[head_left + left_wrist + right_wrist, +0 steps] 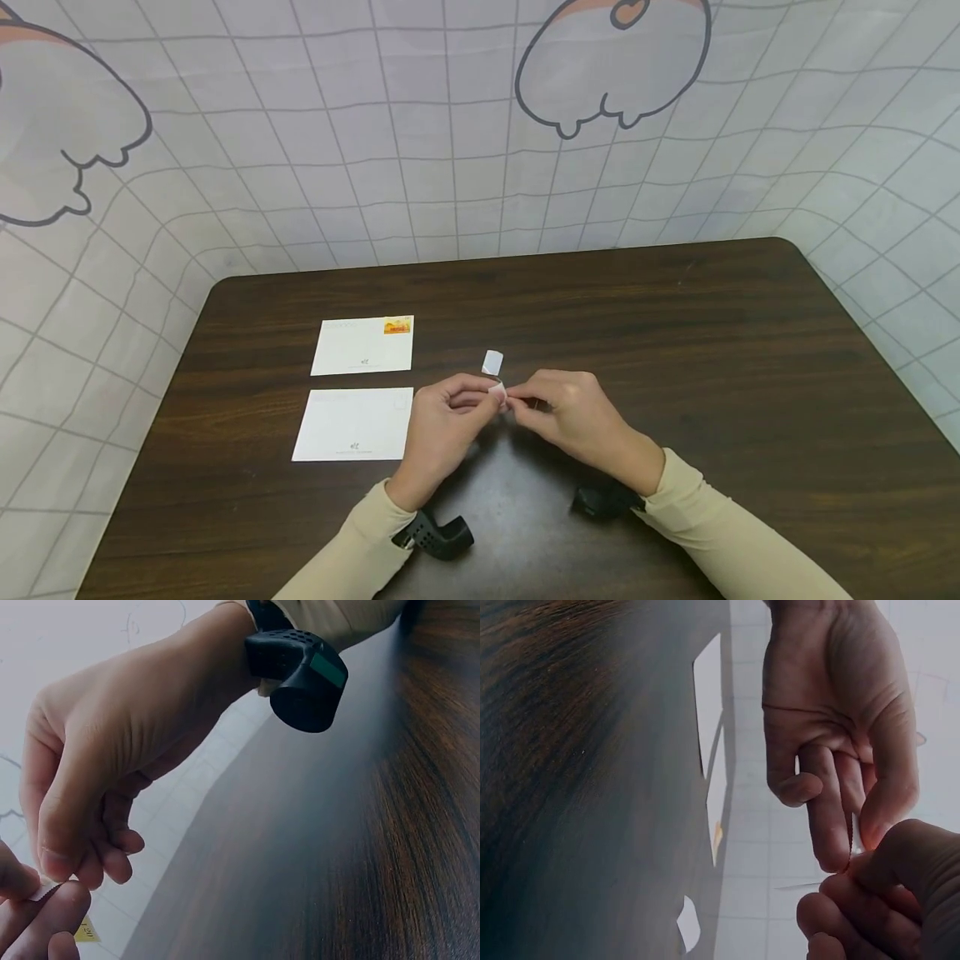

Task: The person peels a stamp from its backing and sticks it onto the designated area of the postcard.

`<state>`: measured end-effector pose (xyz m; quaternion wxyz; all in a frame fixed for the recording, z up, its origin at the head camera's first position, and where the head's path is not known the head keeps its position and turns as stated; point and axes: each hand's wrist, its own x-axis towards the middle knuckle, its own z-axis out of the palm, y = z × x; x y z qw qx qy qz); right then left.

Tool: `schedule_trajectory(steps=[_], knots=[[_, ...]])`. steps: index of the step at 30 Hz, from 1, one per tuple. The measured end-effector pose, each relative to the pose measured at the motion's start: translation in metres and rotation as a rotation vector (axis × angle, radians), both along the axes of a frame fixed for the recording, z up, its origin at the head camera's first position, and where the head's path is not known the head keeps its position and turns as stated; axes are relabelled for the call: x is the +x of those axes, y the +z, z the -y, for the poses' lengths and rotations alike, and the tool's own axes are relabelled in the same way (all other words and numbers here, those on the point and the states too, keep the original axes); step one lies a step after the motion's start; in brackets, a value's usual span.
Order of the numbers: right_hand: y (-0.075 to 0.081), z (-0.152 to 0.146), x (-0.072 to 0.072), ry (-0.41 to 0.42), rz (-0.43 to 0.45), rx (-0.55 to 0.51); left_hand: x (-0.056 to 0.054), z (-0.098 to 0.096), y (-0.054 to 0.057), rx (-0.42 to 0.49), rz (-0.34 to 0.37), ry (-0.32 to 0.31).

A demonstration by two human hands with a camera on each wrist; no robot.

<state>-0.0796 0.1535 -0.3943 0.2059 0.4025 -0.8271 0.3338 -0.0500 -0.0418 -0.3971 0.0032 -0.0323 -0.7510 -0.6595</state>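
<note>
Head view: right of the lower postcard (354,423), left hand (448,417) and right hand (564,410) pinch a small stamp (498,391) between fingertips; peeling seems underway, next likely calling for a light edge grip.

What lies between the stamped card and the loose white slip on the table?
Nothing but bare dark tabletop: the head view shows that stretch clear from the stamped card to the white slip.

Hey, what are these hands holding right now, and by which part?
A small white notched-edge piece. The left hand pinches it between thumb and fingertip; the right hand pinches at its edge, alongside.
</note>
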Motion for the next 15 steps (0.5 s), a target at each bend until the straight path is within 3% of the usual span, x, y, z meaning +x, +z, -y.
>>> schedule_trajectory(steps=[6,15], knots=[[-0.0019,0.0011,0.0008,-0.017,0.002,-0.003,0.0011,-0.0008,-0.0004,-0.037,-0.031,0.007],[-0.003,0.0013,0.0007,-0.005,-0.045,-0.028,0.0016,-0.0012,-0.0025,-0.023,-0.046,0.011]])
